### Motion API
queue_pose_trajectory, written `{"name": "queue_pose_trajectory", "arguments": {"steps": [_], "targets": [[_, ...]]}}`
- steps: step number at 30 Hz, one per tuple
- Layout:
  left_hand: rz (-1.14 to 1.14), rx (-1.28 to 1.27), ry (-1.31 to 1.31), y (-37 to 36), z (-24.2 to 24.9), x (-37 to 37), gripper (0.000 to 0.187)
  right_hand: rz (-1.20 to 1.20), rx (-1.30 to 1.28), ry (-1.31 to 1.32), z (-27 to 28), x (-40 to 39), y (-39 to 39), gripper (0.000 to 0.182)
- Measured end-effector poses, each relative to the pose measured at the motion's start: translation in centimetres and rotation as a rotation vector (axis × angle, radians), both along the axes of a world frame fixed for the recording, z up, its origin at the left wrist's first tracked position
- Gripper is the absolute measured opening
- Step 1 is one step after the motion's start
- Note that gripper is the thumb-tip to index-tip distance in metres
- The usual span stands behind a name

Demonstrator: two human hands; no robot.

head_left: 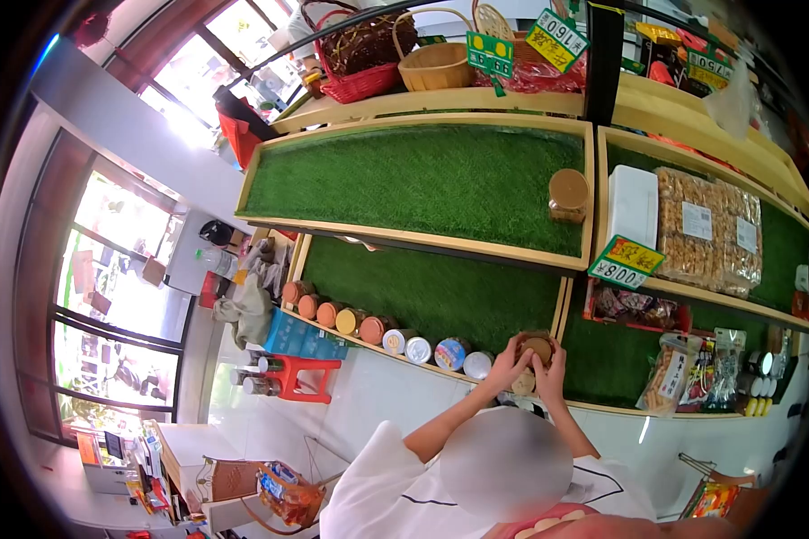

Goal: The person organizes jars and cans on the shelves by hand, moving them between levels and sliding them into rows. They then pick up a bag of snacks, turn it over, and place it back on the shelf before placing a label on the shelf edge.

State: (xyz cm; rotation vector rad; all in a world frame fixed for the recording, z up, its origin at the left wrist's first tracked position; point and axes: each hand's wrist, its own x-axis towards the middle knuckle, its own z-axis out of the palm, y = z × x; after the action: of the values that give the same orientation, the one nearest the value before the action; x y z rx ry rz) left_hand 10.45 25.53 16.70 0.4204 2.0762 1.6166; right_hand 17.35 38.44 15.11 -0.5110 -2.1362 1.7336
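Note:
My left hand (509,363) and my right hand (552,366) are closed around a jar with a brown lid (537,349), one on each side. The jar is at the front edge of the lower green shelf (440,287). Just below it, partly hidden by my hands, is another jar with a tan lid (523,384). Left of my hands, a row of jars lines the shelf's front edge: a silver-lidded jar (478,365) is nearest, then a blue-labelled lid (451,353), white lids (418,349), and several orange and yellow lids (327,313).
A brown-lidded jar (567,194) stands on the upper green shelf (404,180). Packaged snacks (706,229) and a price sign (627,260) are at right. Bagged goods (670,373) sit lower right. Baskets (436,63) stand above. A red stool (310,377) is at left.

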Motion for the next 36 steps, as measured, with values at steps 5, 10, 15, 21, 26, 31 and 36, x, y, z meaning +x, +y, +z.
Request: {"name": "queue_pose_trajectory", "arguments": {"steps": [5, 10, 15, 21, 26, 31, 36], "targets": [[-0.121, -0.152, -0.013, 2.2, -10.5, -2.5, 0.052, -0.028, 0.05, -0.082, -9.8, -1.4, 2.4, 0.058], [-0.106, -0.163, -0.047, 3.1, -12.3, -4.0, 0.052, -0.089, -0.049, -0.082, -10.9, -2.4, 2.1, 0.056], [-0.097, -0.203, 0.123, 2.7, -11.0, -4.0, 0.053, -0.055, -0.157, -0.188, -10.5, -2.7, 1.2, 0.054], [-0.154, -0.198, -0.018, 1.9, -16.1, -4.3, 0.058, -0.046, 0.034, -0.359, -13.1, -2.8, 0.9, 0.058], [-0.176, -0.257, -0.086, 2.3, -15.7, -4.7, 0.057, -0.109, 0.048, -0.385, -10.6, -2.8, 0.5, 0.06], [-0.219, -0.252, -0.101, 2.0, -15.8, -4.1, 0.06, -0.071, 0.039, -0.437, -11.9, -1.7, 0.4, 0.064], [-0.179, -0.231, -0.093, 1.4, -17.0, -3.4, 0.071, -0.086, 0.048, -0.411, -13.6, -0.8, -0.1, 0.068]]}}
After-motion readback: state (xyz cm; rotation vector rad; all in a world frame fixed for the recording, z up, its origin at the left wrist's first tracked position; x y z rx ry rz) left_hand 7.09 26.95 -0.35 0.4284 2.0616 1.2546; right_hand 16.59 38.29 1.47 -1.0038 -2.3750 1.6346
